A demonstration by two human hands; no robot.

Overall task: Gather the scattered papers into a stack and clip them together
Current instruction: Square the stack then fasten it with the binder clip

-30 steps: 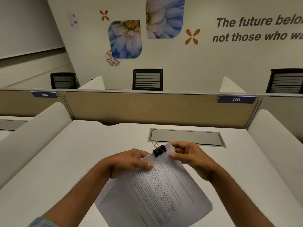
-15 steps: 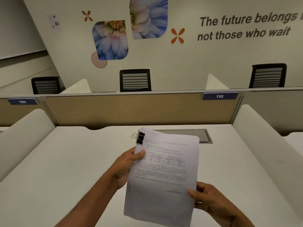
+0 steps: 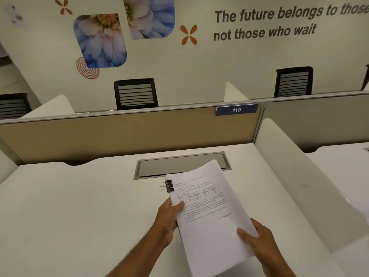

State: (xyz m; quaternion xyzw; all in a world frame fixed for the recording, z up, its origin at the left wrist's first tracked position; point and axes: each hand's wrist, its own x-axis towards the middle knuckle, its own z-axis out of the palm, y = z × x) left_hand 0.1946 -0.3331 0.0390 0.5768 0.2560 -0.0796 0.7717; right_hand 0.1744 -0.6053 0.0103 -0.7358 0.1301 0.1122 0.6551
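Left hand [image 3: 169, 214] grips the paper stack [image 3: 209, 216] at its side; right hand [image 3: 257, 238] has left the binder clip [image 3: 168, 186] and now pinches the lower edge. Clipping seems done, though its bite is unclear.

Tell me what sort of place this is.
Probably a shared office or study hall: a desk partition bearing number plate 110, office chairs in the next row, and a motivational slogan on the wall.

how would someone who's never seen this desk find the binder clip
Start at the white desk below the 110 sign, where a paper stack is held. At the stack's upper left edge, above the left hand, sits the binder clip: the only solid black piece there, wire loops sticking out.
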